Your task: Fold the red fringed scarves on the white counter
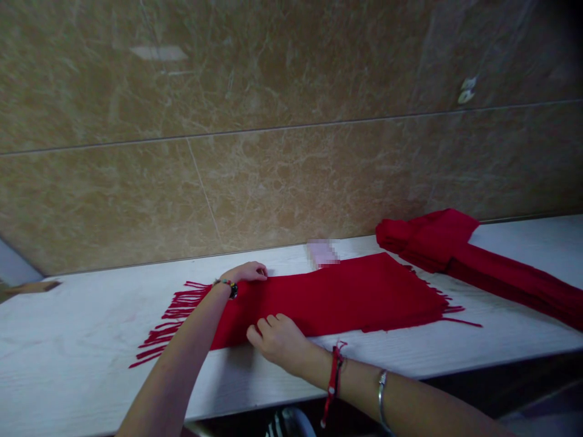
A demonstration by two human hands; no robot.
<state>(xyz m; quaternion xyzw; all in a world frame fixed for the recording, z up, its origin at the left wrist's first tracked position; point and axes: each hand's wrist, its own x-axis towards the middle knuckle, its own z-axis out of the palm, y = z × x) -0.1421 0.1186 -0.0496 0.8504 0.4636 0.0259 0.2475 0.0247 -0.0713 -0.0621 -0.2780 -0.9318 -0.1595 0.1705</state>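
A red fringed scarf (pixel 337 294) lies lengthwise across the white table, folded into a long band. Fringe spreads out at its left end, and a few strands stick out at the right. At its far edge, left of the middle, my left hand (pixel 249 272) is closed with curled fingers on the cloth. My right hand (pixel 280 343) is closed at the near edge, its fingers bent over the fabric and the fingertips partly hidden. A beaded bracelet is on my left wrist; a red cord and a silver bangle are on the right.
More red cloth (pixel 428 240) lies in a heap at the right, with a long strip running off the table (pixel 82 340) edge. A small pale blurred item (pixel 321 252) sits by the tiled wall (pixel 296 182). A brown flat piece (pixel 31 287) lies at the far left.
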